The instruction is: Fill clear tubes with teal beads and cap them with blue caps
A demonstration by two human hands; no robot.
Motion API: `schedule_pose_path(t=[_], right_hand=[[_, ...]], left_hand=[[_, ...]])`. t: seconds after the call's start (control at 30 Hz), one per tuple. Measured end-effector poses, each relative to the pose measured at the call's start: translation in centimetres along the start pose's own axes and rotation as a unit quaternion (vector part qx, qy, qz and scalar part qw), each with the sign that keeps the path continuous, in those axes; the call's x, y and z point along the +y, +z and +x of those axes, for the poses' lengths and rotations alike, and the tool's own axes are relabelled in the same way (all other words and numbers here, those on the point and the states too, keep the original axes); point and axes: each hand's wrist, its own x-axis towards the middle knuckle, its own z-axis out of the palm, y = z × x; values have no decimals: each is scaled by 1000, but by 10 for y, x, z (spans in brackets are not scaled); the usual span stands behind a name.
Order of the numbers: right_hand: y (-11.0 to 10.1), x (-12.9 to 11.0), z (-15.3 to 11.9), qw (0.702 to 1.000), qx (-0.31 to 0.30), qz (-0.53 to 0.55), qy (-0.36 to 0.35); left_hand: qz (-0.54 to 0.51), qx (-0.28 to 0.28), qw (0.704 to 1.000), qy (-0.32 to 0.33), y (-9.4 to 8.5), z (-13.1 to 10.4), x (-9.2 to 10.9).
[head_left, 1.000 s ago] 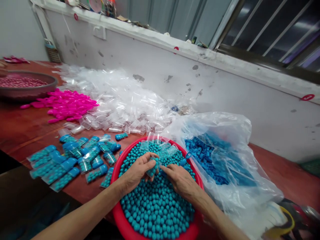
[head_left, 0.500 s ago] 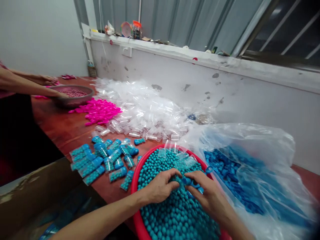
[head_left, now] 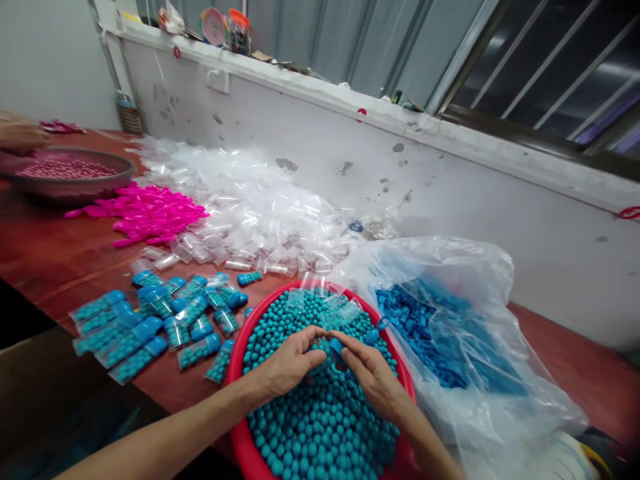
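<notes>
pinches a blue cap between thumb and fingers of the right hand, low over the teal beads in the red basin. brings the left hand right beside it, with forefinger close to the right fingertips and thumb a little below; cannot tell whether anything sits in that grip. has loose clear tubes on the beads near the far rim, capped tubes of teal beads on the red table to the left, and more blue caps inside a translucent bag on the right.
</notes>
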Motion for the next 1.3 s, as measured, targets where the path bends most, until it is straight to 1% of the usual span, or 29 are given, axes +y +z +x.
schedule_pose_path(t=[0.07, 0.17, 0.23, 0.3, 0.37, 0.4, 0.47, 0.5, 0.57, 0.63, 0.67, 0.77, 0.83, 0.9, 0.97, 1.03, 1.07, 1.13, 1.2, 1.23, 1.3], right_hand=[[1, 3, 1, 998, 10, 52, 31], [9, 8, 4, 994, 63, 78, 53], [16, 9, 4, 994, 89, 47, 47], [21, 7, 2, 994, 104, -10, 16], [22, 6, 0, 994, 96, -53, -13], [21, 6, 0, 995, 83, -53, -14], [19, 8, -1, 998, 56, -4, 19], [19, 9, -1, 998, 51, 25, 39], [20, 10, -2, 995, 74, 39, 50], [24, 8, -2, 995, 98, -13, 16], [27, 7, -3, 994, 101, -44, -7], [30, 3, -2, 993, 68, -86, -48], [25, 3, -1, 993, 41, -93, -65], [14, 4, 1, 994, 13, -87, -67], [2, 6, 3, 999, 2, -33, -25], [-8, 7, 5, 997, 14, 60, 39], [-10, 7, 6, 992, 32, 101, 64], [-8, 6, 8, 984, 80, 136, 86], [0, 5, 9, 985, 113, 110, 75], [5, 4, 9, 988, 114, 81, 61], [16, 2, 7, 996, 87, 9, 28]], left_hand=[[8, 0, 1000, -18, 1, 0, 0], [13, 5, 999, -38, 2, 0, -4], [1, 9, 999, -38, 2, 1, -7], [-8, 16, 999, -34, 2, 1, -9], [-12, 21, 999, -33, 2, 1, -9], [-13, 21, 999, -36, 2, 1, -9], [-18, 18, 999, -41, 3, 1, -7], [-21, 18, 999, -40, 3, 2, -7], [-30, 25, 999, -30, 4, 2, -6], [-35, 41, 998, -15, 4, 2, -7], [-33, 51, 998, -10, 4, 2, -9], [-10, 80, 997, -6, 2, 2, -11], [5, 91, 996, -17, 1, 2, -10], [14, 80, 996, -33, 1, 1, -7], [16, 49, 998, -43, 2, 0, -3], [13, 11, 999, -46, 2, 0, 0], [12, -3, 999, -46, 3, -1, 1], [14, -15, 999, -42, 3, -1, 1], [22, -1, 999, -28, 3, -1, -1], [24, 15, 999, -17, 4, -1, -2], [29, 51, 998, 4, 3, 0, -6]])
